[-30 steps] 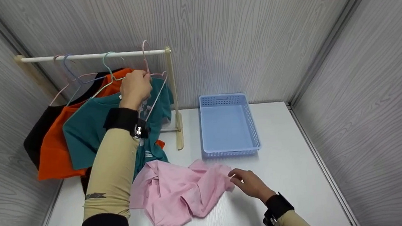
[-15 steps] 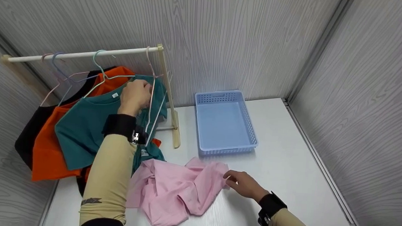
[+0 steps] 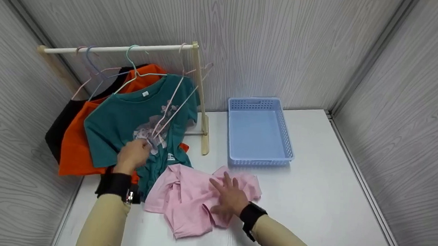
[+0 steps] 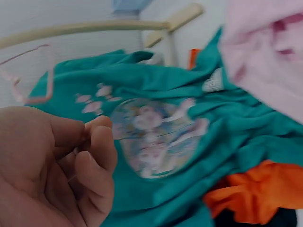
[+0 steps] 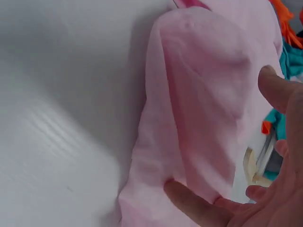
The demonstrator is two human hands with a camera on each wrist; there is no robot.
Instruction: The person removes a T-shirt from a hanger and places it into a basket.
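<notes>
Pink garment: here it is, pale-pink soft cloth (image 3: 185, 210) in a rumpled heap, near centre on the smooth white tabletop (image 3: 323, 179), just in front of the basket and rack.
Your right hand: spread wide over those folds, this right hand (image 3: 230, 199) has its thumb and fingers apart, clamped on nothing, with fingertips at the cloth; whether every one touches, I cannot tell.
Your left hand: over to the left, your left hand (image 3: 133, 154) is in front of the teal short-sleeved shirt (image 3: 119, 111) with its round pastel print, fingers loosely curled and free of any grip, well apart from your right.
Pale-pink thin hanger: bare and tilted (image 3: 177, 111), it hooks over the right end of the white rod (image 3: 155, 48), its lower corner near your left fingertips.
Rack: a pale wooden post (image 3: 202, 107) stands at the right end; the teal shirt is on a mint-green hanger (image 3: 135, 70), with a bright orange shirt (image 3: 73, 146) behind it and a black garment (image 3: 55, 130) farther left.
Basket: light-blue perforated plastic, the rectangular basket (image 3: 259, 163) sits at the far centre, right of the rack.
</notes>
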